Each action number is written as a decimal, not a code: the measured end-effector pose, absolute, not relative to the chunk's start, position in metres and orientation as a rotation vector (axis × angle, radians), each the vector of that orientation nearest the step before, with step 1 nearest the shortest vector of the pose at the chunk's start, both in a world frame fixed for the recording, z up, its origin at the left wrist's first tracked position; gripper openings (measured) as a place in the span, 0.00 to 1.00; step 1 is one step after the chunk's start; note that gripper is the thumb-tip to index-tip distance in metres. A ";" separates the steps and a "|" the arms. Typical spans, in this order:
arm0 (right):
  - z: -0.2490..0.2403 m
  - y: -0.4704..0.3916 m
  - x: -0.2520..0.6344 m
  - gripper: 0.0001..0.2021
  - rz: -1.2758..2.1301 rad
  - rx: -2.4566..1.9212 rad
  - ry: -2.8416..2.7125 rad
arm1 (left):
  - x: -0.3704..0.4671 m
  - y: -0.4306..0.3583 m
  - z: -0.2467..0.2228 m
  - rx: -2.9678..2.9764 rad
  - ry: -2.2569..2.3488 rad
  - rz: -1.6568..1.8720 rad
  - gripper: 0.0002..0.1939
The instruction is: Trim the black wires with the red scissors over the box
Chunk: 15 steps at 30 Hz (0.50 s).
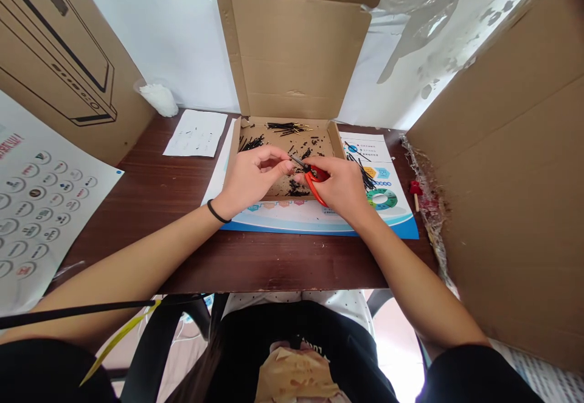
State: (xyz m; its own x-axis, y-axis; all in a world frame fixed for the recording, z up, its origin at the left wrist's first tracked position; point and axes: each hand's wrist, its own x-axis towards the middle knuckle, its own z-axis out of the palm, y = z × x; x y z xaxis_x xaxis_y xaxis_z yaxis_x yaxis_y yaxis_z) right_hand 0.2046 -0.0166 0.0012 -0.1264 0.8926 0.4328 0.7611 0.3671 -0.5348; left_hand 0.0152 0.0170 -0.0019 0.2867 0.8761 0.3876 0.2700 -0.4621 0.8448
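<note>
Over an open cardboard box (336, 141), my two hands meet. My right hand (340, 184) grips a pair of scissors (314, 187) with red-orange handles, the blades pointing left toward my other fingertips. My left hand (255, 178) is closed in a pinch at the blade tips; whatever it pinches is too small to make out. In the box lie a bundle of thin black pieces with gold-coloured ends (288, 127), more black sticks (250, 143) at the left, and many short black scraps (298, 187). Long black strips (365, 175) rest on the printed sheet right of the box.
The box lid (296, 50) stands upright behind. A printed sheet (387, 214) lies beneath the box. White paper with black bits (196, 132) and a plastic cup (159, 99) are at the back left. Large cartons (515, 166) flank the table; a small red-headed object (415, 189) lies at right.
</note>
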 end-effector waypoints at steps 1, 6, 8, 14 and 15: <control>0.002 -0.017 0.204 0.17 0.234 -1.429 -1.919 | 0.015 0.017 -0.002 1.891 1.022 1.174 0.14; 0.002 -0.017 0.203 0.15 0.220 -1.440 -1.929 | 0.015 0.017 -0.003 1.877 1.016 1.180 0.14; 0.002 -0.017 0.203 0.15 0.222 -1.440 -1.935 | 0.016 0.017 -0.002 1.877 1.028 1.185 0.14; 0.001 -0.017 0.205 0.14 0.215 -1.435 -1.963 | 0.015 0.016 0.001 1.924 1.105 1.176 0.11; 0.001 -0.017 0.205 0.15 0.220 -1.439 -1.967 | 0.015 0.016 0.001 1.936 1.115 1.176 0.11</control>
